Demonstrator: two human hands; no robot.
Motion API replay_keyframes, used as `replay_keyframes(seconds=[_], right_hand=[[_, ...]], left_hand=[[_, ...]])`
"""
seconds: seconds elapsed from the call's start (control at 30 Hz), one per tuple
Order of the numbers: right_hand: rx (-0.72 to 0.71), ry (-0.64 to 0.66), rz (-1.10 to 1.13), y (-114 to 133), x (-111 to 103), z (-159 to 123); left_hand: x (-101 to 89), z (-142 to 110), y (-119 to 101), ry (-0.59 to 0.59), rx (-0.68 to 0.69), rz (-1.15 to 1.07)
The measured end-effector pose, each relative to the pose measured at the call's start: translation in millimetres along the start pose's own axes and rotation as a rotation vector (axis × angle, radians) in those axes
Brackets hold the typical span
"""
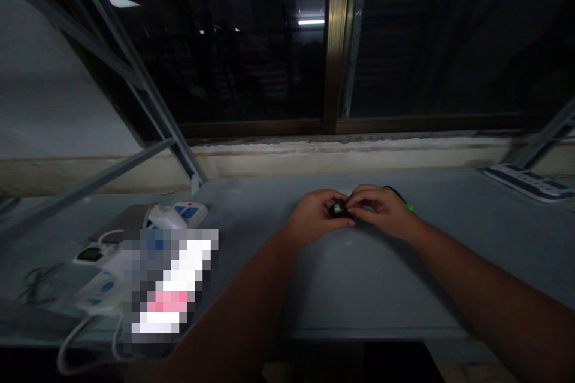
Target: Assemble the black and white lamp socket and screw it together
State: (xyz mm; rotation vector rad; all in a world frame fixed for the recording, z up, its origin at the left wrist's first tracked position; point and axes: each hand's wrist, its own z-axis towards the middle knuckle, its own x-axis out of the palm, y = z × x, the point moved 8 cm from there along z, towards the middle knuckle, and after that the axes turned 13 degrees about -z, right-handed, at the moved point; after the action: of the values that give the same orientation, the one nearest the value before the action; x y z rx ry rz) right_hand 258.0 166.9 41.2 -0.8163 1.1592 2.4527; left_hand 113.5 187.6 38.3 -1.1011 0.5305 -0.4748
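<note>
Both my hands meet over the middle of a grey table point(359, 275). My left hand point(314, 215) and my right hand point(381, 209) have their fingers pinched together on a small dark part point(338, 209) with a green and light spot on it. A thin dark wire with a green tip point(408, 206) runs out behind my right hand. The dim light hides what the part is.
A white power strip with blue sockets point(184, 213), white plugs and cables point(90, 263) lie at the left, beside a blurred-out patch. Another power strip point(525, 182) sits at the far right. Metal frame bars point(148, 102) slant up at left; a dark window stands behind.
</note>
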Motion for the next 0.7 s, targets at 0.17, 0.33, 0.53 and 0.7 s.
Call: replay_keyframes(seconds=[0.17,0.33,0.53,0.7], right_hand=[[0.023,-0.016,0.085,-5,2,1],[0.058,-0.01,0.119,-8,5,1],[-0.031,-0.031,0.003,3,-3,1],[-0.112,-0.031,-0.102,15,-8,-2]], left_hand=[[6.2,-2,2,0.019,-0.027,-0.169],[7.2,-2,6,0.018,-0.052,-0.183],[8.2,-1,13,-0.012,-0.076,-0.274],[6.5,0,16,-0.066,-0.065,-0.342]])
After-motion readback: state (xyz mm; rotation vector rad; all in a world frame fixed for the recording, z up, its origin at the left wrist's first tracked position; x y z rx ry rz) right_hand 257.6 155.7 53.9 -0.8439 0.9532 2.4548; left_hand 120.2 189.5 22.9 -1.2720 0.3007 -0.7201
